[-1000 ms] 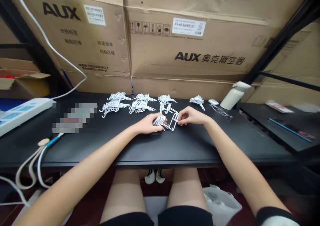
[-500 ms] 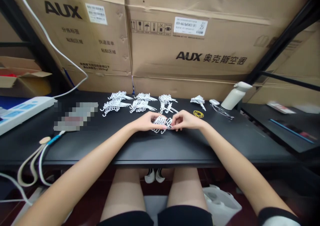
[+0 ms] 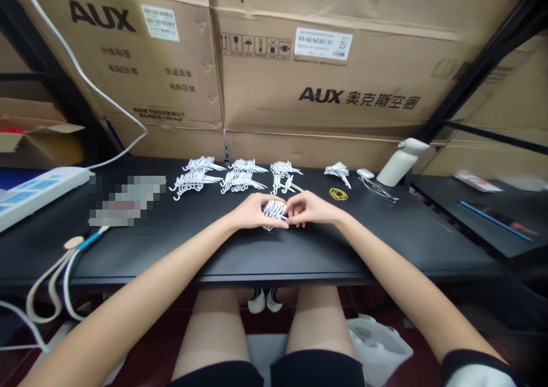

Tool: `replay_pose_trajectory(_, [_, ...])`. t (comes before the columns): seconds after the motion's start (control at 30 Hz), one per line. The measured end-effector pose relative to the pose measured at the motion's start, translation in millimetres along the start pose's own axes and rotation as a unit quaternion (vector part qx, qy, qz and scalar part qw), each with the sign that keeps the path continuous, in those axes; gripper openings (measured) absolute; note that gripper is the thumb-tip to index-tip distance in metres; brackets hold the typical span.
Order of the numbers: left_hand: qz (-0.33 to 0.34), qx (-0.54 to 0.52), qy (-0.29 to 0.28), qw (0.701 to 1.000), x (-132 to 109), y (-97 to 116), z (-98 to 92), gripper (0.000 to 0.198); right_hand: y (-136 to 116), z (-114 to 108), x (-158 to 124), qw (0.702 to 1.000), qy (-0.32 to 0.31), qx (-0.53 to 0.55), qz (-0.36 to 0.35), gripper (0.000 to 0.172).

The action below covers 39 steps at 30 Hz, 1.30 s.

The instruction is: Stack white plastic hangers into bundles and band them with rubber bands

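Fingers curled around the far side and thumb on the near, the left hand (image 3: 252, 211) clasps a bundle of small white hangers (image 3: 274, 208) at the middle of the desk, while the right hand (image 3: 314, 207) meets it with pinched fingertips; from my remote seat I cannot tell whether those grip a hanger. I see the bundle lying between the two hands, its row running roughly left to right, the left hand having the fuller hold. Just beyond the fingers, the nearest obstacle I judge, sit more hanger bunches (image 3: 197, 180), ranged off to the left; past the right hand, yellow rubber bands (image 3: 338, 194) lie in front of a fanned-out bunch (image 3: 338, 171). Farther right I pick out eyeglasses (image 3: 383, 192) and a pale bottle (image 3: 400, 165); far left, a power strip (image 3: 47, 190); behind everything, printed cartons (image 3: 274, 104) wall off the black desk (image 3: 274, 258)
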<state>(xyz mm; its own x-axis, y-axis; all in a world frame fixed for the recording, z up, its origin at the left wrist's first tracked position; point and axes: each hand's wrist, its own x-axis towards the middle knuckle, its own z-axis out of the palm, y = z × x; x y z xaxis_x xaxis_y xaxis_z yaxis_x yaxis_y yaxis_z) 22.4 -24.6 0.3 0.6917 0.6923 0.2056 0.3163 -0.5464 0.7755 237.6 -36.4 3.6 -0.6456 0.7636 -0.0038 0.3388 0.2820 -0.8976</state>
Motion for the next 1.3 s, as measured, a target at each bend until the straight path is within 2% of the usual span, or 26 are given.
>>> replay_pose_trajectory(0.13, [0.010, 0.026, 0.004, 1.000, -0.7, 3.1, 0.5, 0.051, -4.6, 3.9, -1.8, 1.000, 0.007, -0.024, -0.008, 0.024])
replay_pose_trajectory(0.27, [-0.022, 0.012, 0.004, 1.000, -0.2, 2.8, -1.3, 0.039, -8.0, 7.8, -3.4, 0.998, 0.034, -0.054, -0.022, 0.023])
replay_pose_trajectory(0.43, [-0.116, -0.136, 0.028, 0.983, 1.5, 1.8, -1.8, 0.036, -8.6, 12.6, -1.6, 0.987, 0.088, -0.119, -0.061, 0.030])
replay_pose_trajectory(0.53, [-0.168, -0.257, 0.057, 0.950, 2.6, 3.9, -1.2, 0.036, -9.0, 17.9, 1.5, 0.990, 0.117, -0.053, -0.055, 0.037])
replay_pose_trajectory(0.63, [-0.185, -0.321, 0.078, 0.926, 3.2, 6.9, -1.5, 0.041, -10.5, 22.9, 4.4, 0.986, 0.158, 0.018, -0.043, 0.040])
replay_pose_trajectory(0.77, [-0.171, -0.317, 0.096, 0.928, 2.6, 9.3, -1.2, 0.050, -12.4, 25.2, 5.4, 0.985, 0.167, 0.037, -0.027, 0.036])
replay_pose_trajectory(0.9, [-0.165, -0.285, 0.091, 0.940, 2.4, 9.5, 0.9, 0.042, -11.2, 27.9, 4.2, 0.986, 0.163, 0.020, -0.030, 0.035])
replay_pose_trajectory(1.03, [-0.168, -0.267, 0.093, 0.944, 3.1, 8.6, 1.4, 0.042, -8.4, 33.1, 3.7, 0.977, 0.185, -0.075, -0.077, 0.031])
replay_pose_trajectory(1.17, [-0.168, -0.262, 0.106, 0.945, 3.2, 7.3, 1.1, 0.041, -7.0, 35.4, 4.7, 0.947, 0.216, -0.193, -0.140, 0.028])
replay_pose_trajectory(1.3, [-0.166, -0.278, 0.104, 0.940, 3.2, 8.2, 1.6, 0.034, -6.8, 36.0, 5.3, 0.937, 0.223, -0.210, -0.168, 0.026])
